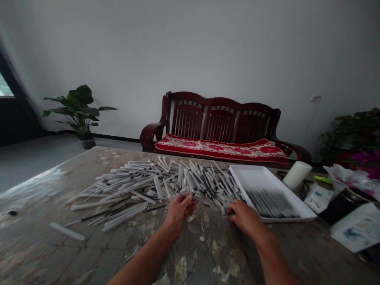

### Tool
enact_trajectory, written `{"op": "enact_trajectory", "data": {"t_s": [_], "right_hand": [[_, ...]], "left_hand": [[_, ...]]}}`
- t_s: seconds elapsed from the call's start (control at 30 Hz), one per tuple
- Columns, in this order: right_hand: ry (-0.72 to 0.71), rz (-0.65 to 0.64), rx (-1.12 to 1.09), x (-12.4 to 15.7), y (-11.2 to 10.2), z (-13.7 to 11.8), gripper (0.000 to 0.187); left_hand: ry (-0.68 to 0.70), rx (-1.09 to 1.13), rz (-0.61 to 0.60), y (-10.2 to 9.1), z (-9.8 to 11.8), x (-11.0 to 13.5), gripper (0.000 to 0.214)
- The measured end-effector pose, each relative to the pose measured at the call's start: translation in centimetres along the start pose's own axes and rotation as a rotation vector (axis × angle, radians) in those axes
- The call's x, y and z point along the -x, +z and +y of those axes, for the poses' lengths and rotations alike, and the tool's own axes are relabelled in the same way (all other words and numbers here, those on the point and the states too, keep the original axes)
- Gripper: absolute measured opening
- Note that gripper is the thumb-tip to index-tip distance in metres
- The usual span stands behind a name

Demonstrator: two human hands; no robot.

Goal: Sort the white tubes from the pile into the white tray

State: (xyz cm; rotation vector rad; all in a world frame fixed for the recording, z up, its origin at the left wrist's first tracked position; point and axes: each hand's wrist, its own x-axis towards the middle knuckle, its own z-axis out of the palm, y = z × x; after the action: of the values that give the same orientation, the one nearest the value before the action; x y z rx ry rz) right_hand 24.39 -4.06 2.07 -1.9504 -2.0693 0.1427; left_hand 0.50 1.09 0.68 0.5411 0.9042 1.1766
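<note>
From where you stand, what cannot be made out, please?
In the head view:
What the right hand grips, if anything: hidden by the hand itself.
Lower layers of the tube pile: covered by upper ones.
Markings on the front box: too blurred.
Purple flowers: cut off at the right edge.
</note>
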Motion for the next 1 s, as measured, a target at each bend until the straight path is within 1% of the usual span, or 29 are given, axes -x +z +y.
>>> {"op": "enact_trajectory", "data": {"t_s": [0.1, 0.2, 0.3, 0.43, 0.57, 0.8, 1.0], "right_hand": [[0.021, 0.031, -0.038, -0.4, 0.1, -0.7, 0.016], [0.04, 0.135, -0.152, -0.9, 0.2, -2.1, 0.013], [-0.039, 0.225, -0.278, -1.1, 0.7, -4.0, 0.017], [-0.126, 0.287, -0.355, -1.1, 1.3, -5.6, 0.021], [-0.142, 0.309, -0.387, -1.1, 1.8, -5.8, 0.021], [-0.127, 0.372, -0.391, -1.1, 2.2, -5.7, 0.021], [-0.15, 0.34, -0.393, -1.1, 2.3, -5.8, 0.019]], "left_hand": [[0.027, 0.027, 0.013, -0.1, -0.1, -0.2, 0.016], [0.042, 0.043, 0.019, -0.1, -0.2, -0.3, 0.017], [0.047, 0.04, 0.017, -0.1, -0.3, -0.3, 0.021], [0.052, 0.054, 0.017, -0.2, -0.4, -0.3, 0.023], [0.041, 0.071, 0.017, -0.2, -0.2, -0.3, 0.02], [0.038, 0.05, 0.007, -0.1, -0.2, -0.2, 0.016], [0.04, 0.003, -0.002, 0.1, -0.3, 0.1, 0.019]]}}
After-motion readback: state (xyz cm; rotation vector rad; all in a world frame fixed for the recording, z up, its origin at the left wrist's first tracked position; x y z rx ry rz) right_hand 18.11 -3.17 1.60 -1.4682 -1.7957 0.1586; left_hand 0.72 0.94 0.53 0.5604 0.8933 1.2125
